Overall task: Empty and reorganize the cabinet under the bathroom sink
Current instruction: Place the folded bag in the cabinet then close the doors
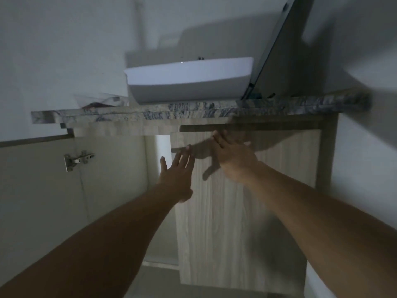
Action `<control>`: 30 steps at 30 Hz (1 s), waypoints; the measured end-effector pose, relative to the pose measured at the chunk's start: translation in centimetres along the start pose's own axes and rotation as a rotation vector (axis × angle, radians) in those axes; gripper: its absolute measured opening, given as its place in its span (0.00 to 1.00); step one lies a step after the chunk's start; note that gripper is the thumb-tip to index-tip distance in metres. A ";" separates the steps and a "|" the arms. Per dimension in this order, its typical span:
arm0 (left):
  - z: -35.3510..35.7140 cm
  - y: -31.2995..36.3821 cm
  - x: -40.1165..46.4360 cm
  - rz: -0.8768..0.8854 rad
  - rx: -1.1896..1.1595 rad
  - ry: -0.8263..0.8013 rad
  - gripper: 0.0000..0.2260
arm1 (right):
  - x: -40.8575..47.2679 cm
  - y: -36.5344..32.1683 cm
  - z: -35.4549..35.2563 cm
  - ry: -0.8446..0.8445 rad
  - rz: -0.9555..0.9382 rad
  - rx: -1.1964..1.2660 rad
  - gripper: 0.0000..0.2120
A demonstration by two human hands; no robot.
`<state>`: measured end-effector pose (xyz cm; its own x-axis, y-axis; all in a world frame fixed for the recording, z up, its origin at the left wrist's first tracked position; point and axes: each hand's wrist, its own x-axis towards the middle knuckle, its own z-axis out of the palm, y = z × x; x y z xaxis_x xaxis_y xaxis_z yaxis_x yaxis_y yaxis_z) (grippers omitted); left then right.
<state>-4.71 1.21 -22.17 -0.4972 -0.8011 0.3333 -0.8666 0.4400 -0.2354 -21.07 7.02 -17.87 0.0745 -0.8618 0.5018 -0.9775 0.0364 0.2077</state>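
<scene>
Nearest to us are our two bare forearms, reaching up and forward toward the cabinet under the sink. Our left hand (177, 175) is spread wide, fingers straight, its fingertips at the left edge of the right cabinet door (240, 211); we cannot tell whether they touch it. Our right hand (234, 155) is also flat and holds nothing, its fingers reaching up to the dark gap at the top of that same door. The image is blurred, so contact there is unclear too. The left cabinet door (43, 190) stands swung open, showing its pale inner face and a metal hinge (78, 159). Above runs the veined stone tabletop (193, 110), with the white basin (189, 79) sitting on it and some clear plastic wrap (101, 101) just left of the basin.
</scene>
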 end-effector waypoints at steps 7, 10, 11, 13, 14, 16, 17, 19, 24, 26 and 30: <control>-0.9 0.0 2.1 0.011 -0.056 -0.151 0.48 | 1.5 -0.1 1.7 0.007 0.047 -0.072 0.44; -1.3 -0.7 1.1 0.027 -0.100 -0.185 0.43 | 1.4 -0.2 1.8 0.016 0.045 -0.065 0.43; -1.7 -1.1 0.5 0.032 -0.095 -0.213 0.40 | 1.4 -0.2 1.6 0.002 0.046 -0.069 0.42; -2.6 -2.1 -0.9 0.018 -0.105 -0.260 0.36 | 1.4 -0.3 0.9 -0.047 0.067 -0.062 0.39; -2.9 -2.8 -1.7 0.007 -0.123 -0.266 0.35 | 1.5 -0.7 0.5 -0.072 0.082 -0.041 0.37; -3.8 -4.7 -3.3 -0.003 -0.144 -0.236 0.33 | 1.6 -2.0 -0.2 -0.119 0.085 -0.021 0.32; -4.3 -5.7 -4.1 -0.008 -0.140 -0.214 0.32 | 1.7 -3.2 -0.7 -0.144 0.065 -0.028 0.32; -5.4 -8.0 -5.9 -0.033 -0.111 -0.193 0.31 | 1.9 -6.0 -1.5 -0.173 0.017 -0.022 0.34; -8.3 -14.5 -11.3 -0.155 -0.080 -0.179 0.31 | 2.9 -13.8 -4.6 -0.122 -0.215 0.040 0.33; -9.2 -17.7 -14.0 -0.200 -0.036 -0.179 0.31 | 3.0 -17.2 -6.2 -0.105 -0.294 0.079 0.32; -10.8 -24.3 -19.2 -0.342 0.030 -0.176 0.31 | 3.0 -23.6 -9.3 -0.099 -0.420 0.159 0.34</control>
<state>25.44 10.23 -13.00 -0.1626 -0.9581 0.2357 -0.9782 0.1254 -0.1653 4.10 8.25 -13.48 0.4590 -0.8297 0.3177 -0.8854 -0.3977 0.2408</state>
